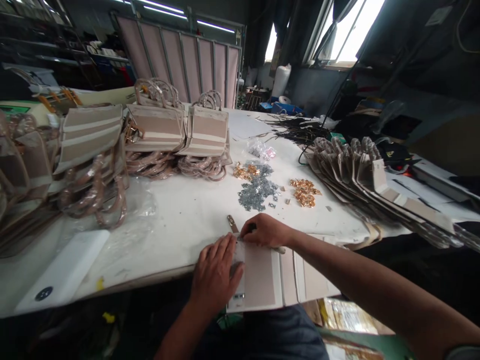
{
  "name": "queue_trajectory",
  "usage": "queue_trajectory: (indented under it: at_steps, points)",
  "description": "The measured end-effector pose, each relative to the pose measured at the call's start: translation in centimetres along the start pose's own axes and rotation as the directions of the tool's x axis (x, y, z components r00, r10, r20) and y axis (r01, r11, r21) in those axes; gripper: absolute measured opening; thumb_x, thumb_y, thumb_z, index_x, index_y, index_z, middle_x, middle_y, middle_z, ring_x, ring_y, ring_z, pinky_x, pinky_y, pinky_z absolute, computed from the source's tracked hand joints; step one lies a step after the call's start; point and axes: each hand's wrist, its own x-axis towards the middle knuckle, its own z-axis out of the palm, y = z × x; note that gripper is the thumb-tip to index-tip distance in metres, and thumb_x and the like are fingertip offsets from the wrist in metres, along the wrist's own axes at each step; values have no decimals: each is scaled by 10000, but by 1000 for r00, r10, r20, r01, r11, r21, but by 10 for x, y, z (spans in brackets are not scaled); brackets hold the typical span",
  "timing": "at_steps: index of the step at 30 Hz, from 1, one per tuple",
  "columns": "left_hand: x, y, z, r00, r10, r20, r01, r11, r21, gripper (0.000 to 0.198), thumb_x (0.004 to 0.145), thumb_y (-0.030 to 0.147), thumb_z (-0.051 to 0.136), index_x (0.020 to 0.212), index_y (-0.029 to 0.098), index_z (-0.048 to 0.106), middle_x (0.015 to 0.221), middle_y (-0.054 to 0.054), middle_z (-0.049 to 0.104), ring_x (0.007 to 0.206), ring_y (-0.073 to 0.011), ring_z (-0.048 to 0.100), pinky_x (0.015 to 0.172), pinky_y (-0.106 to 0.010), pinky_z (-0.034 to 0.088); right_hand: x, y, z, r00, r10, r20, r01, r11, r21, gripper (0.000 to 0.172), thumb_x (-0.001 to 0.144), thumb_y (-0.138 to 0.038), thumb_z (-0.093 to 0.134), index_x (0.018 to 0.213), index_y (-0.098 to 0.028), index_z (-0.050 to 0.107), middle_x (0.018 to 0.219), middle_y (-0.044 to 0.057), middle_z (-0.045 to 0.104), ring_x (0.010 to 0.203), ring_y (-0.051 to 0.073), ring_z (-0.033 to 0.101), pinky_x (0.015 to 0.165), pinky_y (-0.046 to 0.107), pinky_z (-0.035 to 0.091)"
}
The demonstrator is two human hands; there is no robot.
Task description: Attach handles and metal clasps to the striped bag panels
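A flat beige panel with white stripes (260, 275) lies at the table's front edge. My left hand (216, 267) rests palm down on its left edge, fingers stretched forward and the thumb a little apart. At the panel's far left corner my right hand (264, 231) has its fingers curled and pressed together; what they hold, if anything, is too small to name. A small strap with a metal piece (232, 223) sticks out beyond the fingertips. A slim tool end (278, 249) shows below the right hand. Near the panel's front left corner is a small metal plate (239, 296).
Grey metal plates (257, 190) and gold pieces (305, 192) lie in piles beyond my hands. Striped bags with wrapped handles (206, 131) stand at the back left. Stacked panels (360, 175) lie right, a white board (65, 270) left.
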Motion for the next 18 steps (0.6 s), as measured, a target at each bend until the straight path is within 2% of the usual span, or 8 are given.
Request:
queue_trajectory:
  at_steps: [3,7,13,18]
  points:
    - [-2,0,1,1000,1,15,-1,1000,5,618,1019,432,548,1542,106,504,1617,-174,509,1458,-317,496,1179,-493,342,5,4,20,998,-52,-46,49,997,-56,210,804,-200,695,948,-164,843,773,6,774,688,143,654,670,226,481]
    - [-3,0,0,999,-19,30,19,1000,-17,650,1024,438,540,1564,84,468,1617,-193,503,1462,-311,494,1184,-496,346,7,7,26,993,-56,-105,42,990,-133,213,798,-180,693,941,-177,851,873,23,813,795,176,714,754,240,509]
    - [0,-1,-3,998,-58,27,61,989,-133,624,974,392,612,1528,122,518,1571,-176,560,1421,-329,531,1165,-509,394,5,6,33,980,-58,-189,3,960,-279,186,823,-195,701,933,-218,850,869,8,807,788,175,708,726,242,492]
    - [9,-4,-6,988,-155,16,154,950,-271,515,951,333,631,1436,163,597,1335,-145,707,1279,-327,603,1089,-496,465,9,8,33,980,-38,-196,-32,940,-340,153,828,-248,723,927,-250,841,891,-8,802,778,165,690,688,241,459]
